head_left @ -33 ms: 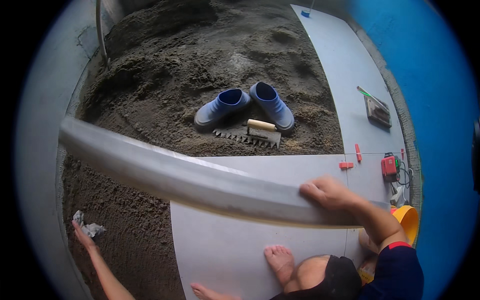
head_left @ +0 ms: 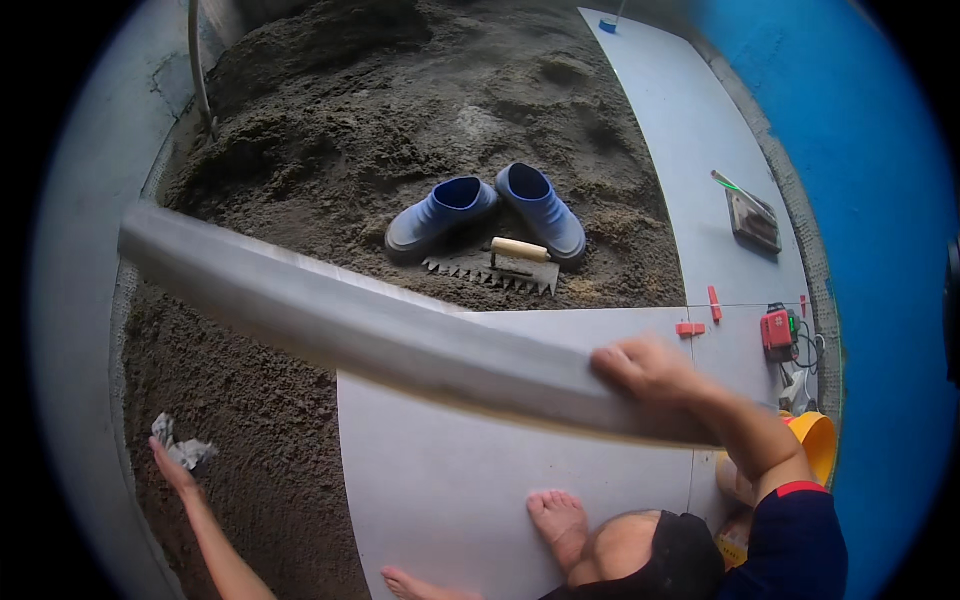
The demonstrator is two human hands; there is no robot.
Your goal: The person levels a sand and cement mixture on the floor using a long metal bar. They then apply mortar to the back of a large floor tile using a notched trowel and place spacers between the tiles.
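My right hand [head_left: 648,370] is closed on a long grey metal straightedge [head_left: 400,345], gripping it near its right end. The bar slants up to the left, raised above the floor, and crosses most of the view. At the lower left, my left hand [head_left: 172,466] holds a crumpled whitish rag [head_left: 190,453], its fingers partly hidden behind it. Beneath that hand lies rough grey mortar [head_left: 250,470]. Under the bar, a large pale tile [head_left: 430,500] carries my bare feet.
Two blue boots [head_left: 440,222] stand on the mortar, with a wooden-handled notched trowel [head_left: 520,263] before them. To the right are red tile clips [head_left: 690,329], a red laser level [head_left: 777,333], a yellow bucket [head_left: 818,438] and a dark square float [head_left: 752,220]. A blue wall [head_left: 870,250] bounds that side.
The straightedge's left end has risen, and my right hand has shifted slightly up and left with it. My left hand and the rag have moved a little to the right.
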